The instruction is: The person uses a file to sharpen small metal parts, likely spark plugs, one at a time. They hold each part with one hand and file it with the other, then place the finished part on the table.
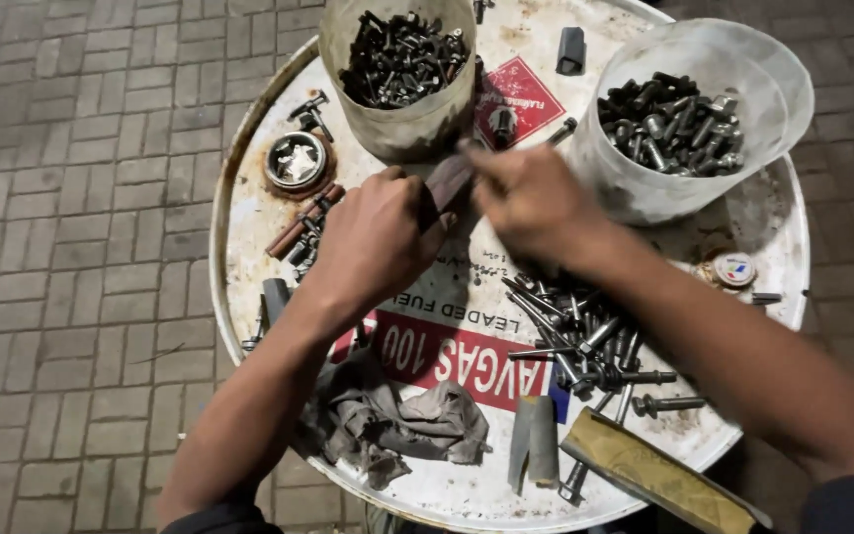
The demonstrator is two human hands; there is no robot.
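Brown strip (450, 184) between bolt tubs (644, 178); both hands grip.

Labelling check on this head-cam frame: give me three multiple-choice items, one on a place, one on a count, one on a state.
1. Where does the crumpled grey rag lie?
A. on the drum top, near edge
B. in a tub
C. on the brick floor

2. How many plastic tubs of bolts stand on the drum top?
A. one
B. two
C. four

3. What are the hands doing?
A. both rest flat and empty
B. both grip one dark flat piece between them
C. one lifts a tub

Answers: 1 A, the rag sits by the near rim. 2 B, the yellowed tub and the clear tub. 3 B, the left hand and the right hand meet on it.
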